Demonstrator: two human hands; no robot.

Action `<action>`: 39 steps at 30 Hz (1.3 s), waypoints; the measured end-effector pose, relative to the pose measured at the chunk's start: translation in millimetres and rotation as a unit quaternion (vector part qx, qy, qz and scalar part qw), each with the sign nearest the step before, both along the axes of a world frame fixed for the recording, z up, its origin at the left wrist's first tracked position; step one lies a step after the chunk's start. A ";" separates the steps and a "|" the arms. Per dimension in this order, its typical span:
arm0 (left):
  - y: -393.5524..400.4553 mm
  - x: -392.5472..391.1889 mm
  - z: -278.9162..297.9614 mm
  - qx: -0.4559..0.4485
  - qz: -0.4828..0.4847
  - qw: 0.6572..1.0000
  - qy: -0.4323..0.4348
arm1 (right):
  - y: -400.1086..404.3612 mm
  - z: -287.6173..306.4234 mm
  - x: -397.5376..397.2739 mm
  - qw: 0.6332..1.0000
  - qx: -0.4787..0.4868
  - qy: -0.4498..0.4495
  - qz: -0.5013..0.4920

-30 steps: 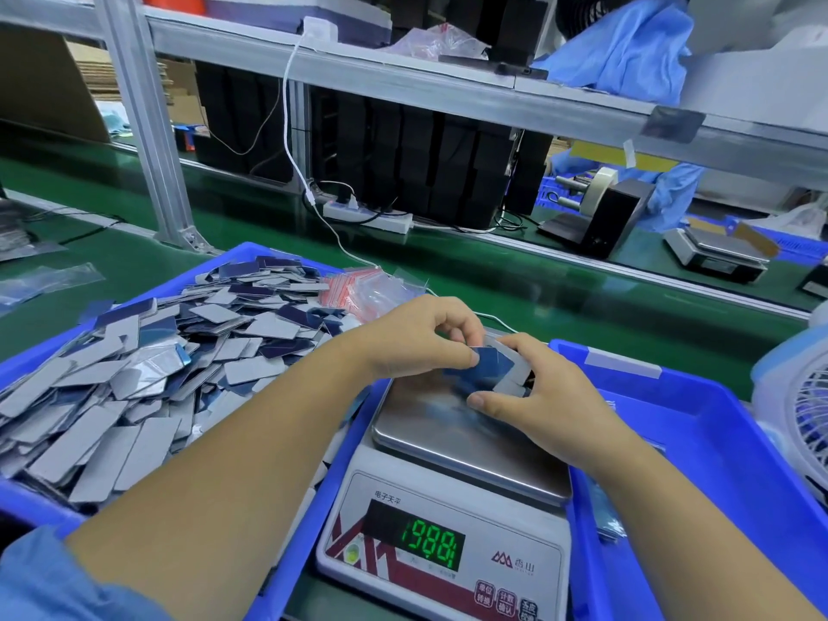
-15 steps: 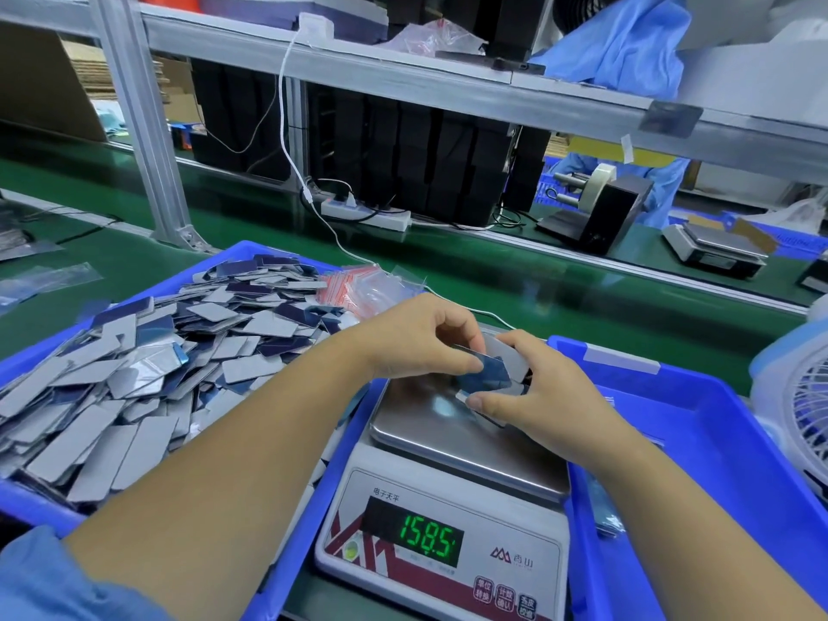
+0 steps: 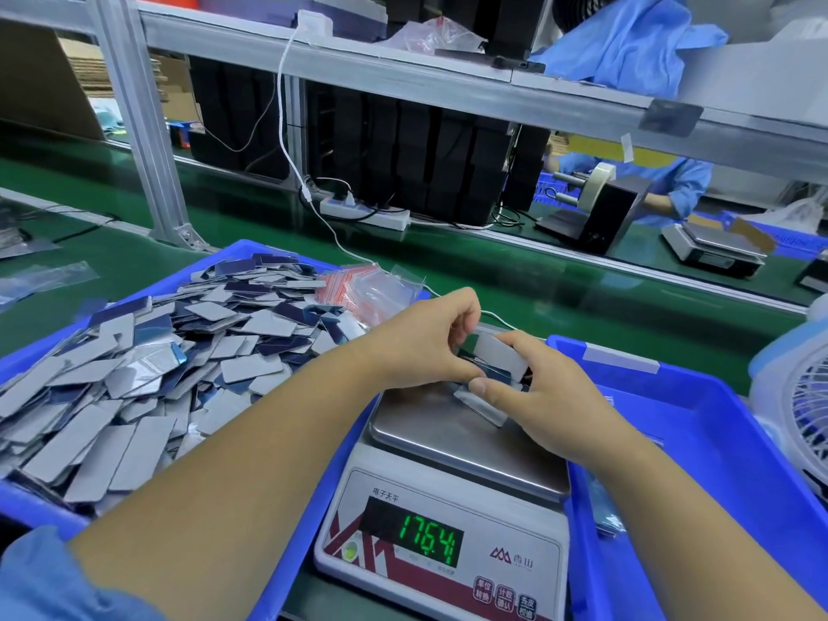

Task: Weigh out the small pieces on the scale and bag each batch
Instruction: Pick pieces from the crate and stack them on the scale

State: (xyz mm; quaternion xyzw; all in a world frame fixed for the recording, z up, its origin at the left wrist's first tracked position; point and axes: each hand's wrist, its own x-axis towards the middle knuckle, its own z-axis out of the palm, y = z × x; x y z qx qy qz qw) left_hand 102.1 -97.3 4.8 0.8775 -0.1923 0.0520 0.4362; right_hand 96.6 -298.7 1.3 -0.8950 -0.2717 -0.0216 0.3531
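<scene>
A white digital scale (image 3: 441, 544) with a steel pan (image 3: 448, 434) stands between two blue trays; its green display reads 176.4. Over the pan's far edge both hands gather a small stack of flat grey and blue pieces (image 3: 499, 365). My left hand (image 3: 425, 347) pinches the stack from the left. My right hand (image 3: 542, 396) grips it from the right, thumb under it. A large heap of the same flat pieces (image 3: 148, 365) fills the left blue tray (image 3: 40, 517). Part of the stack is hidden by my fingers.
Small zip bags with red strips (image 3: 367, 291) lie at the left tray's far corner. A second blue tray (image 3: 699, 463) sits right of the scale, a white fan (image 3: 802, 396) beyond it. Behind runs a green conveyor (image 3: 537, 280), with another scale (image 3: 712, 248) and a person in blue.
Both hands have kept working the stack over the pan and tilted it, a pale piece now on top. The display went from 198.8 to 158.5 to 176.4.
</scene>
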 end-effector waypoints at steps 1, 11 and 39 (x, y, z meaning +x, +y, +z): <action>0.8 0.7 -0.4 0.013 0.006 1.000 -0.004 | 0.0 -0.4 -0.1 1.000 -0.002 0.000 0.000; -7.5 -1.7 -0.1 0.061 -0.026 0.998 0.009 | 5.4 -1.7 -2.7 0.997 0.076 -0.011 -0.025; -2.4 5.7 -0.6 0.100 -0.001 0.992 0.076 | 3.3 14.7 -0.4 0.893 0.439 0.095 -0.014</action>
